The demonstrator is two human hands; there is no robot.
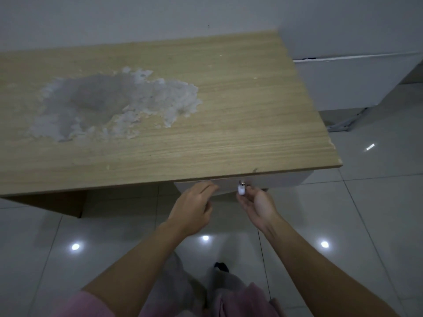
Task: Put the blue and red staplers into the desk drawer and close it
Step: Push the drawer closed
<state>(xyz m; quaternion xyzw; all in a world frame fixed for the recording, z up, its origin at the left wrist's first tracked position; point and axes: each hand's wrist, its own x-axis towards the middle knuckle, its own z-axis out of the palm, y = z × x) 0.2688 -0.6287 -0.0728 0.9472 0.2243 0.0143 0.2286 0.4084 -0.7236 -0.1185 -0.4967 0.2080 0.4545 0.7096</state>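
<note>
Neither the blue nor the red stapler is in view. The pale drawer front (279, 179) sits just under the front right edge of the wooden desk (229, 124), nearly flush with it. A small white tag (241, 190) hangs from a key in the drawer's lock. My left hand (194, 207) is palm down with its fingertips against the drawer front, left of the lock, and holds nothing. My right hand (257, 203) is palm up just below and right of the tag, its fingers loosely spread beside it.
A large patch of peeled whitish veneer (114, 104) marks the desk top. The desk's right edge (320, 115) ends over glossy floor tiles (366, 213). A white cabinet with a metal bracket (343, 124) stands at the back right. My legs and a foot (220, 267) are below.
</note>
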